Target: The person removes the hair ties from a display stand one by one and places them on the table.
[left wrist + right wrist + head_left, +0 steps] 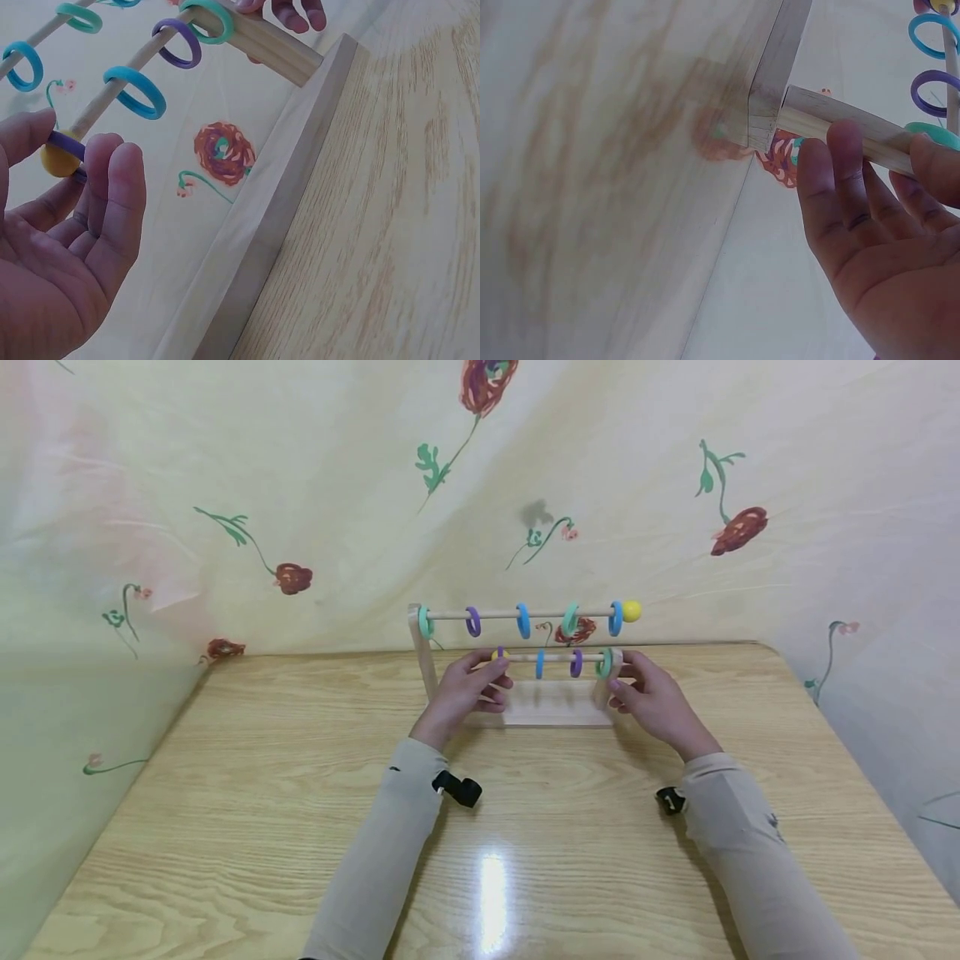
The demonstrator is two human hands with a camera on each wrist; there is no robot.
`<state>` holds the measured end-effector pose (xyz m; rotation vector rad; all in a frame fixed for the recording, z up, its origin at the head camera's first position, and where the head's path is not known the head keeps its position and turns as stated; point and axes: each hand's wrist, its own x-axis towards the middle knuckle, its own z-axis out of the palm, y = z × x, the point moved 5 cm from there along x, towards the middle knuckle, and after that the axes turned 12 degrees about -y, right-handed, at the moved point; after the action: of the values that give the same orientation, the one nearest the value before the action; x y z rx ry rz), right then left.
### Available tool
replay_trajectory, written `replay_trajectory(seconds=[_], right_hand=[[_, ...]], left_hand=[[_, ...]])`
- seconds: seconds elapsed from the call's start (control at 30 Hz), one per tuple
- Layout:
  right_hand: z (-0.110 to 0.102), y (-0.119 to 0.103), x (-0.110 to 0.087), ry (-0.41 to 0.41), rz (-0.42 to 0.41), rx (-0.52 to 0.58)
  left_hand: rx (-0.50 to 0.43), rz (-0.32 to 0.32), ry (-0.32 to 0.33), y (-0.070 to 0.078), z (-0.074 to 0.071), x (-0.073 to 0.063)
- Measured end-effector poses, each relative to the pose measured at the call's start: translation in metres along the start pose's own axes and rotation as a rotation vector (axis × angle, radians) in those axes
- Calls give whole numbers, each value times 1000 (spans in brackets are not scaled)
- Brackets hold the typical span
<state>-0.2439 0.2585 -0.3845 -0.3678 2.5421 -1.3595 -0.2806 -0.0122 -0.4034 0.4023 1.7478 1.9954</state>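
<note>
A wooden rack [558, 714] with two horizontal rods stands on the table. My left hand [465, 689] is at the yellow ball end of the lower rod, pinching a purple ring [69, 145] that sits around the yellow ball [60, 160]. Along that rod hang a blue ring [540, 664], another purple ring [576, 663] and a green ring [603, 663] close to the right post. My right hand [652, 697] grips this right post [847, 127] between thumb and fingers. The upper rod [498, 616] bears several green, purple and blue rings and ends in a yellow ball [632, 611].
The wood-grain table [300, 793] spreads around the rack. Behind it hangs a pale cloth [337, 468] with printed flowers. A black wrist camera [459, 788] sits at my left sleeve, another camera [670, 800] at my right.
</note>
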Motion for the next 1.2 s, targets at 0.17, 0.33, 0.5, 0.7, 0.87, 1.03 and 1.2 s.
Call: replay_trajectory(seconds=[0.17, 0.33, 0.5, 0.7, 0.87, 1.03, 1.2], right_hand=[[-1, -1, 1, -3, -5, 4], [-2, 1, 2, -6, -6, 1], [-3, 2, 3, -10, 0, -1], [-4, 2, 5, -7, -12, -1], [-5, 4, 6, -7, -14, -4], [-5, 3, 6, -7, -22, -1], [-6, 5, 6, -8, -15, -13]], left_hand=[[4, -5, 2, 0, -2, -1], [5, -4, 1, 0, -3, -2], [7, -7, 3, 0, -6, -2], [11, -12, 10, -1, -9, -3], [15, -21, 9, -3, -8, -4], [27, -26, 8, -5, -8, -4], [34, -44, 9, -7, -8, -4]])
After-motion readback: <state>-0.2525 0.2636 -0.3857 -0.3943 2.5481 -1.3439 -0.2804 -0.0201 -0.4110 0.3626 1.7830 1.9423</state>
